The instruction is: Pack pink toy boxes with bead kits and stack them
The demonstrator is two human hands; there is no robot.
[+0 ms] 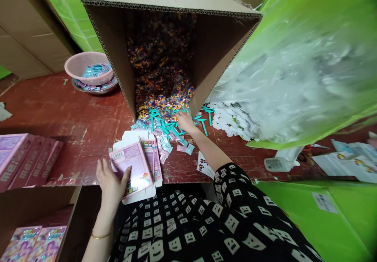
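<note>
My left hand grips the near edge of a flat pink printed carton that lies on top of a small stack of the same cartons at the table's front edge. My right hand reaches forward to the mouth of a big cardboard box lying on its side. Its fingers are curled down into a heap of small bags of coloured beads and teal plastic tweezers; what they hold is hidden.
A pink basket with teal items sits on a metal bowl at the back left. Closed pink boxes lie at the left. White punched sheets and a large clear plastic bag lie at the right.
</note>
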